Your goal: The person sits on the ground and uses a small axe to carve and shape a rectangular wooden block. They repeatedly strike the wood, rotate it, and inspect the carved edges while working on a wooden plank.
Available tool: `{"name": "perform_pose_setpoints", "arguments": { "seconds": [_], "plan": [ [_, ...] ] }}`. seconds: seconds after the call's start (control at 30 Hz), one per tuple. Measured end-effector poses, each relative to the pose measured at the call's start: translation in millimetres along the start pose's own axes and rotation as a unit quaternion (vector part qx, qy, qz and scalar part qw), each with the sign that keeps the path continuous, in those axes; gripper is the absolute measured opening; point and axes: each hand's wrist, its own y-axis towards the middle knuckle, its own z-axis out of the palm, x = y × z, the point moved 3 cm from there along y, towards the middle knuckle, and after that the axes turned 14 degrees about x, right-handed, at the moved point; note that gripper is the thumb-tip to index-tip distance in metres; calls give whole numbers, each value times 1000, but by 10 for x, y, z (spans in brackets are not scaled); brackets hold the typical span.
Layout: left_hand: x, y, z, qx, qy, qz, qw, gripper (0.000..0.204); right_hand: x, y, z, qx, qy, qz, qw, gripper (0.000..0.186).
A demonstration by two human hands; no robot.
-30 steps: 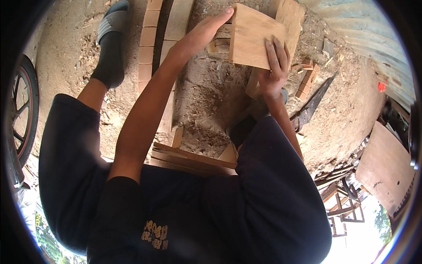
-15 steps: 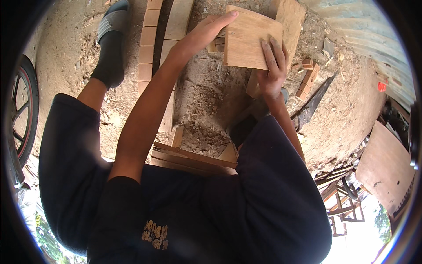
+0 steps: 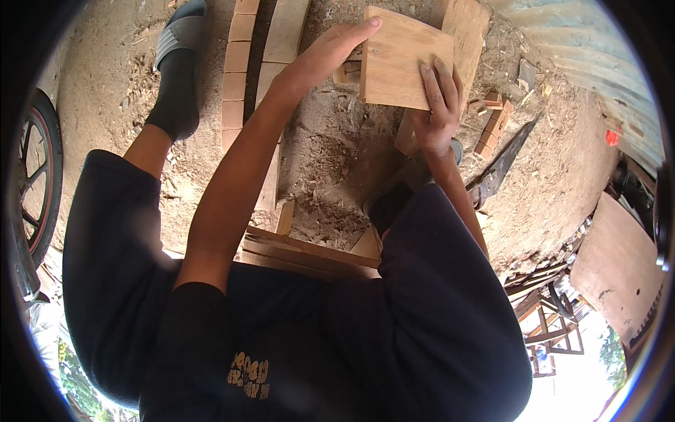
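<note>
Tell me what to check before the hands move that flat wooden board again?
1. Right hand has the wooden board: ok, its fingers lie across the board's lower right face.
2. Left hand steadies it: ok, its fingertips touch the board's upper left edge.
3. Thumbs wrapped behind the board: cannot tell, hidden.
4. Board clear of the wood block behind it: cannot tell, they overlap in the view.
5. Ground under the board: not ok, sawdust and small wood offcuts lie scattered there.
6. Long dark blade away from the hands: ok, it lies on the ground to the right, apart from them.
</note>
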Motion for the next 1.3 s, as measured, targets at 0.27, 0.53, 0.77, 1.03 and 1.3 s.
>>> {"name": "perform_pose_setpoints", "arguments": {
  "seconds": [0.27,0.53,0.77,1.03,1.3],
  "plan": [
    [8,15,-61,72,16,-69,995,77,4,5,-15,9,-2,2,1000,74],
    [28,26,6,-6,13,-8,1000,70,7,-21,8,6,2,0,1000,72],
    [264,139,-33,-7,3,-19,1000,60,32,50,-69,31,10,10,999,66],
    [152,57,33,-31,-32,-1,999,59,127,-89,-323,32,48,188,980,71],
    [172,107,-9,38,24,-28,999,50,167,-2583,-721,-94,65,535,837,55]
  ]
}}
